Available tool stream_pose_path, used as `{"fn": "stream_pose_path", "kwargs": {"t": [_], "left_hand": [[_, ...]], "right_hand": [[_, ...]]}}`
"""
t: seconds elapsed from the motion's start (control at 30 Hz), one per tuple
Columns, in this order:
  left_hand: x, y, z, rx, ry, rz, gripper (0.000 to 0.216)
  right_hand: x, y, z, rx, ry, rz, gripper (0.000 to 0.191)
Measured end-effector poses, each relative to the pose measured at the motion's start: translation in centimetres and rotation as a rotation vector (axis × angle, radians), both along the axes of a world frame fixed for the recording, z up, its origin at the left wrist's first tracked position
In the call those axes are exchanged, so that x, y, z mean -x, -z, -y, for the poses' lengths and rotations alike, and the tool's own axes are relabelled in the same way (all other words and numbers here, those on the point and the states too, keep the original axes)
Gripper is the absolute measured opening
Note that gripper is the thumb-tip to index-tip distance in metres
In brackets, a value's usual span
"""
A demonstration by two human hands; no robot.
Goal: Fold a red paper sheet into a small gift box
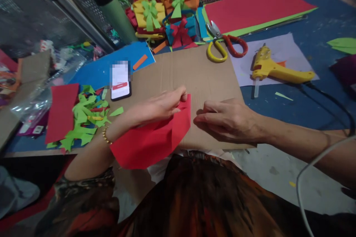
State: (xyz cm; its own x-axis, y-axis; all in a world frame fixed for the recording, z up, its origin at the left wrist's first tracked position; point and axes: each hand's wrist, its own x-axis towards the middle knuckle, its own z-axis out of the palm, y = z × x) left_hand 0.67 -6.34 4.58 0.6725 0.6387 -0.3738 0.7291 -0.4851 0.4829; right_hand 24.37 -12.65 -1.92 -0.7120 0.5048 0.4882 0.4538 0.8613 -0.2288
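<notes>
A folded piece of red paper (155,139) lies over the near part of the brown cardboard sheet (180,70) and reaches past its front edge. My left hand (169,105) is closed on this paper, its fingers curled at the upper right part near a fold. Just right of the paper, my right hand (226,118) rests low over the cardboard, apart from the paper. Its fingers are bent and pressed together, and nothing shows between them.
Scissors (219,42) lie at the cardboard's back edge, a yellow glue gun (278,68) with its cord to the right. A phone (121,90) and green paper scraps (86,116) lie left. Small paper bags (151,13), a green bottle (116,14) and red sheets (256,5) stand behind.
</notes>
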Motion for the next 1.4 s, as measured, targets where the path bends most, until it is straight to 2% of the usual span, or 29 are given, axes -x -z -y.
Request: {"fn": "stream_pose_path", "kwargs": {"t": [0.1, 0.2, 0.37, 0.63, 0.77, 0.9, 1.0, 1.1, 1.17, 1.27, 1.4], "left_hand": [[-0.4, -1.2, 1.1, -0.045, -0.018, -0.049, 0.004], [-0.5, -2.0, 2.0, -0.093, -0.032, -0.053, 0.006], [-0.5, -1.3, 1.4, -0.204, -0.017, -0.124, 0.013], [-0.2, -0.6, -0.2, -0.166, 0.145, -0.129, 0.025], [0.0, -0.8, -1.1, -0.135, 0.228, -0.139, 0.026], [-1.1, -1.3, -1.4, -0.107, 0.191, -0.112, 0.015], [-2.7, -1.6, -1.6, -0.128, 0.162, -0.147, 0.020], [-3.9, -1.5, -2.1, -0.135, 0.174, -0.137, 0.034], [-4.2, -1.2, -2.3, -0.146, 0.201, -0.141, 0.036], [-4.0, -0.6, -2.3, -0.197, 0.253, -0.180, 0.027], [-3.3, -0.2, -2.2, -0.226, 0.254, -0.190, 0.012]], "right_hand": [[0.0, -0.1, 0.0, -0.008, 0.012, 0.011, 0.031], [0.0, -0.2, 0.0, -0.001, 0.005, 0.054, 0.032], [0.0, -0.2, 0.1, 0.000, -0.046, 0.124, 0.031], [-0.2, 0.1, 0.3, 0.067, -0.069, 0.135, 0.024], [-0.4, 0.1, 0.2, -0.003, -0.068, 0.086, 0.026], [-0.5, -0.3, 0.4, -0.018, -0.075, -0.052, 0.019], [-0.6, -1.5, 1.0, -0.030, -0.066, -0.096, 0.013], [-0.7, -3.2, 2.2, -0.075, -0.069, 0.031, 0.022], [-0.7, -4.2, 3.3, -0.117, -0.017, 0.062, 0.027], [-0.4, -4.6, 5.2, -0.161, 0.048, 0.088, 0.037], [0.8, -4.5, 7.6, -0.106, -0.027, 0.127, 0.050]]}}
